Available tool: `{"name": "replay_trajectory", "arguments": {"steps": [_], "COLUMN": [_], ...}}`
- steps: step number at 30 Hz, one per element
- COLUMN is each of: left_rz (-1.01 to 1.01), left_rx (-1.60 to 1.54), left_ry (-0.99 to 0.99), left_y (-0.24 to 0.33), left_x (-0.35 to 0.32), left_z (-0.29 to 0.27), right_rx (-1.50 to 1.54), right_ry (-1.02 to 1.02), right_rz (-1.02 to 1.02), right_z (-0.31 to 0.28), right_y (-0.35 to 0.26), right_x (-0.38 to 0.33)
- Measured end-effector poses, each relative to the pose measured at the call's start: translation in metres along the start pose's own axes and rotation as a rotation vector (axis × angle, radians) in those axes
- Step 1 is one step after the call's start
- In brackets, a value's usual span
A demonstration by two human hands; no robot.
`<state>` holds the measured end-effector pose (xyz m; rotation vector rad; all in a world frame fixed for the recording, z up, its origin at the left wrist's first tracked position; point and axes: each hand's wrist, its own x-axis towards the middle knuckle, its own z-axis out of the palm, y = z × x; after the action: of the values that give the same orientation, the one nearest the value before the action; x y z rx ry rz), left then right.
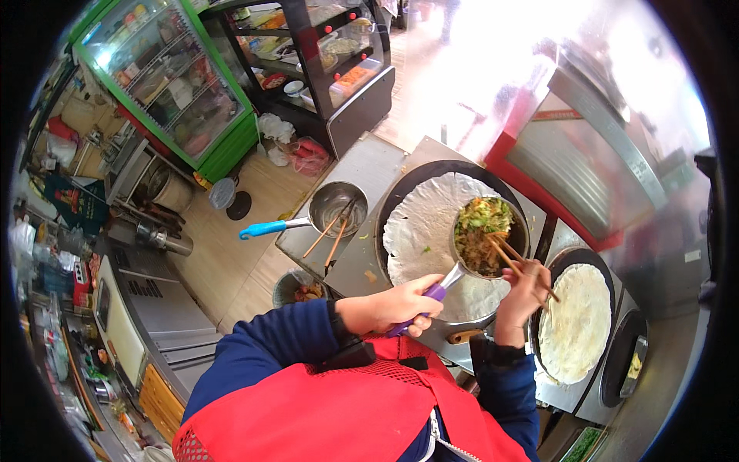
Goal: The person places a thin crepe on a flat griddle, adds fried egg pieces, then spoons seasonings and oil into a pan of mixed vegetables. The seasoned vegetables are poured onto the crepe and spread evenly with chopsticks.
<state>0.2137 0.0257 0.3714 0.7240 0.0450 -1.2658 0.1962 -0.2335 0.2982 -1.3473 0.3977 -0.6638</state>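
My left hand grips the purple handle of a small metal saucepan filled with chopped green and brown filling, held over a thin white crepe on a round black griddle. My right hand holds wooden chopsticks whose tips reach into the filling. A second white crepe lies on another round griddle to the right.
A blue-handled metal pot with chopsticks in it stands on the steel counter to the left. A bin sits below it. A green glass-door fridge and a dark display case stand behind. A red-framed window counter runs along the right.
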Motion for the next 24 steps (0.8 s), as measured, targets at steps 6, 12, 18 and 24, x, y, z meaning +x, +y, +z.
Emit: {"name": "replay_trajectory", "arguments": {"steps": [6,12,18,24], "left_rz": [-0.061,-0.098,-0.101,-0.053], "left_rx": [0.214,0.142,0.141,0.035], "left_ry": [0.213,0.197,0.232,0.093], "left_y": [0.000,0.008,0.010,0.013], "left_x": [-0.012,-0.020,-0.021,-0.022], "left_z": [-0.009,0.004,-0.001,-0.005], "right_rx": [-0.170,-0.266,-0.420,-0.650], "right_ry": [-0.372,-0.557,-0.703,-0.691], "right_rz": [0.024,0.164,-0.026,-0.483], "right_z": [0.004,0.008,0.012,0.014], "right_y": [-0.034,-0.051,-0.056,-0.065], "right_x": [0.005,0.008,0.010,0.019]}}
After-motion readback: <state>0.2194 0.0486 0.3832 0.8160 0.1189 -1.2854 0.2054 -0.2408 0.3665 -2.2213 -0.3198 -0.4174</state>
